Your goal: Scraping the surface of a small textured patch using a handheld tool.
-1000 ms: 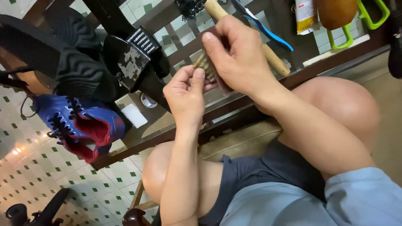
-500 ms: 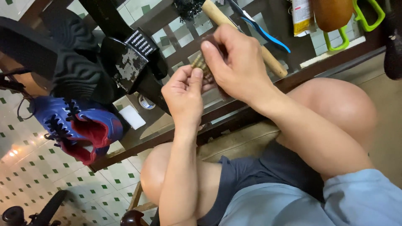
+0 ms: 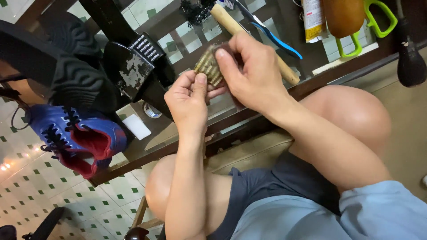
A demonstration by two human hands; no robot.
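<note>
Starting at nine o'clock from the hands, I see a blue-and-red sports shoe (image 3: 75, 142) lying on the dark tabletop (image 3: 147, 149), with a black shoe sole (image 3: 66, 75) above it at ten o'clock and a small white block (image 3: 136, 126) just beside the shoe's toe. Moving in, the left hand (image 3: 189, 95) sits at centre, fingers (image 3: 201, 84) closed narrow on the lower edge of a small ribbed brass-coloured piece (image 3: 208, 66), thumb pressed up against it. Right next door, the right hand (image 3: 251, 73) comes over from two o'clock, its fingers pinching the same piece from the top, so both hands hold it just above the tabletop. What sort of piece it is, I can't tell; it's half covered. My read on doing this well: keep the left pinch steady as the anchor, let the right fingertips do the fine work, and hold the piece over the tabletop so a slip lands there. Behind, at one o'clock, a wooden-handled brush (image 3: 249, 42) and a blue toothbrush (image 3: 271, 35) lie close; farther right, at two o'clock, green-handled scissors (image 3: 371, 29).
</note>
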